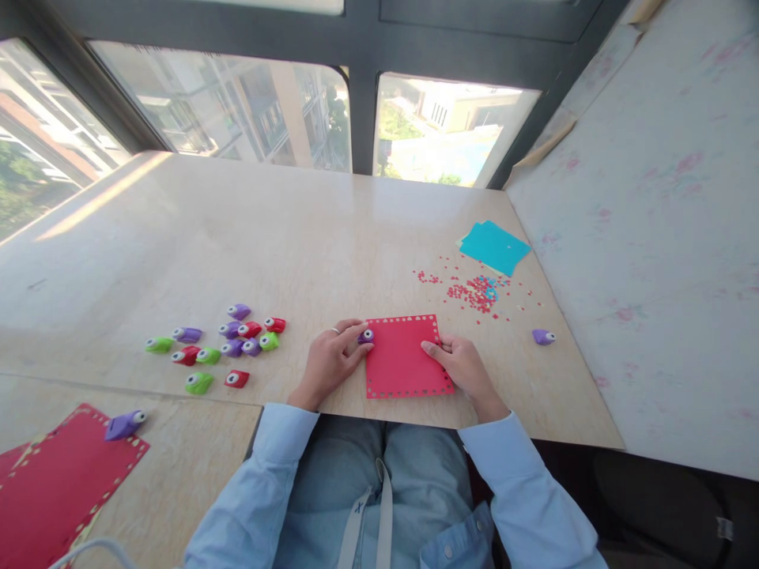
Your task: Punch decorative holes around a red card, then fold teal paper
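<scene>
1. Beige wood-grained tabletop (296, 229) fills most of the view; at its near left lies red paper with a hole-punched border (59, 482), bearing a purple plastic craft punch (122, 427).
2. Teal rectangular paper (495, 246) lies at the right, beyond the right hand (466, 365).
3. Squarish red paper sheet (397, 359) lies between the hands, near the table's front edge and roughly square to it. Cut-outs line its far, right and near sides; I cannot tell a clear long axis.
4. The right hand pinches the sheet's right side, thumb on top, other fingers partly hidden, covering some cut-outs. The left hand (333, 362) pinches a small purple punch with a round eye-like button (368, 336) at the sheet's left edge. The button faces up; fingers hide the punch's long axis.
5. Purple, red and green plastic punches (231, 347) cluster left of the left hand; a lone purple punch (541, 337) sits far right.
6. Tiny red and blue paper bits (474, 294) scatter beyond the sheet's far right corner.
</scene>
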A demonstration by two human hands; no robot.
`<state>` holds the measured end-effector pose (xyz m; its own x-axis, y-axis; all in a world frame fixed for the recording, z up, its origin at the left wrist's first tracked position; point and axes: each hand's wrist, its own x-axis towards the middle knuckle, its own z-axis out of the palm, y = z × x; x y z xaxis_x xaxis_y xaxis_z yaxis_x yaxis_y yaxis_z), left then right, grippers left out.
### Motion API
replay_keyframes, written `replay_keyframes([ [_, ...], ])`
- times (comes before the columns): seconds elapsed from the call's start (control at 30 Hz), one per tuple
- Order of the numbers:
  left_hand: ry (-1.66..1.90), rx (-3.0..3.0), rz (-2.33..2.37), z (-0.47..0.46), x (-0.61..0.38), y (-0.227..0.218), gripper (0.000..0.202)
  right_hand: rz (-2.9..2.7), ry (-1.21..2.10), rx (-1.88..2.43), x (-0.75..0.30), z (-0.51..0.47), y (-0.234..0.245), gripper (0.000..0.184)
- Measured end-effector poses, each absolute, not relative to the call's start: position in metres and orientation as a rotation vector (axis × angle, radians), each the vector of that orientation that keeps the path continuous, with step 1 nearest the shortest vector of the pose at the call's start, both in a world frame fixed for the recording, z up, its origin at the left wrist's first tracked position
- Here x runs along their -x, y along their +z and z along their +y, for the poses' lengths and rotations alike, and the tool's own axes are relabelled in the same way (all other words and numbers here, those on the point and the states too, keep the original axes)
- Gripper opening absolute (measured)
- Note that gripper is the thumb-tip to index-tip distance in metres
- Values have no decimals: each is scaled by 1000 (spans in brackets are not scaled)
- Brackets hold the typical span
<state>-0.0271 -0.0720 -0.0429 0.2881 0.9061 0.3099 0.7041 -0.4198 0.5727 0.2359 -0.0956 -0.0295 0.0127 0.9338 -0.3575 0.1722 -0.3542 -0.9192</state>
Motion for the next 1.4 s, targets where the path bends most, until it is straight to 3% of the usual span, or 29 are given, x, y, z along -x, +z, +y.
replay_keyframes([
  [0.23, 949, -2097, 1440, -74, 30, -42, 43, -1153, 1407, 1601, -235, -96, -30, 51],
  [0.5, 899, -2131, 1378, -73, 27, -38, 21, -1088, 1418, 1654, -232, -95, -27, 52],
  [1.4, 915, -2030, 1416, -71, 25, -35, 21, -941, 1617, 1699, -237, -97, -18, 49],
])
